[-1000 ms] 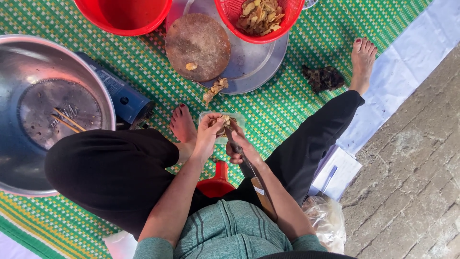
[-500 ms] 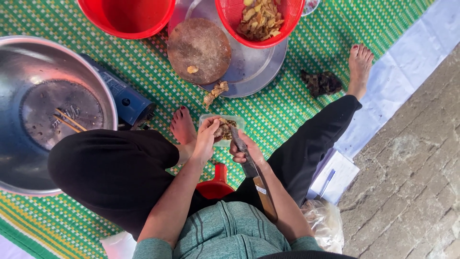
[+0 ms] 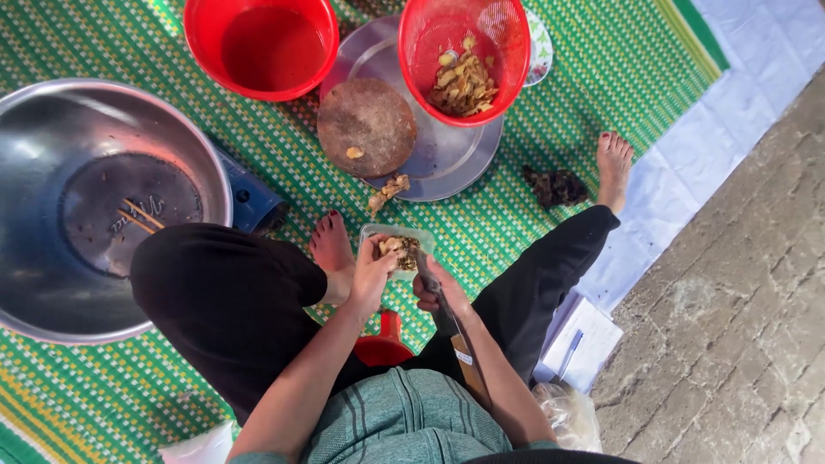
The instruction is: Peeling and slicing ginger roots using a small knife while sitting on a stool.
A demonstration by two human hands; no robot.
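a: what is being worked on here?

b: a small clear plastic tub (image 3: 397, 249) of brownish pieces, down on the green woven mat (image 3: 601, 77) just past the person's bare foot (image 3: 331, 245). the left hand (image 3: 371, 273) is at its near edge, the fingers (image 3: 383, 250) curled over the rim and into the tub, so they look clamped on the rim, or on a piece inside; i can't tell which.

a: and the other hand?

b: the right hand (image 3: 438, 292) is just beside the tub's right corner, the fingers closed round the handle of a knife (image 3: 455, 339) whose long blade runs back toward the person's body, above the lap.

a: so which step would you call it?

b: i'd judge it as taking pieces from the tub to trim or cut with the knife. the round wooden chopping block (image 3: 367, 125) lies on the steel tray (image 3: 464, 159) further out, with one small bit on it, and the red basket (image 3: 464, 56) beside it holds a heap of similar pieces.

a: what does the next move call for?

b: a firm pinch on one piece, with the blade kept clear of the left fingers, since both hands sit very close at the tub.

a: anything else about?

b: a red bowl (image 3: 262, 47), a big steel basin (image 3: 94, 202) at the left, a dark clump (image 3: 557, 186) on the mat.
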